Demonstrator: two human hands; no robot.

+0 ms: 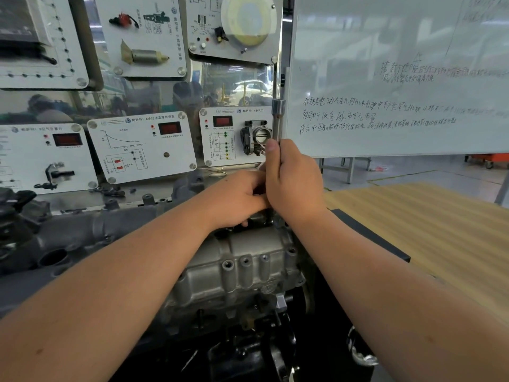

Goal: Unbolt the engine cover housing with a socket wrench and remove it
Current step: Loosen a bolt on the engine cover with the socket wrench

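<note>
— behind the bench, what's up on the wall?
— white training panels (140, 146) with gauges and parts on the left, a whiteboard (399, 78) with handwriting on the right.
— and the engine cover (242, 260)?
— grey cast metal, low in the middle, between the two forearms, still sitting on the engine.
— left hand (237, 198)?
— resting on the cover's far edge, fingers curled down over it, touching the right hand; what the fingertips hold, i cannot tell.
— right hand (293, 180)?
— wrapped tight round the socket wrench (278, 117), thumb up along the upright shaft, its top end above the fist.
— further right?
— a wooden table (427, 224).
</note>
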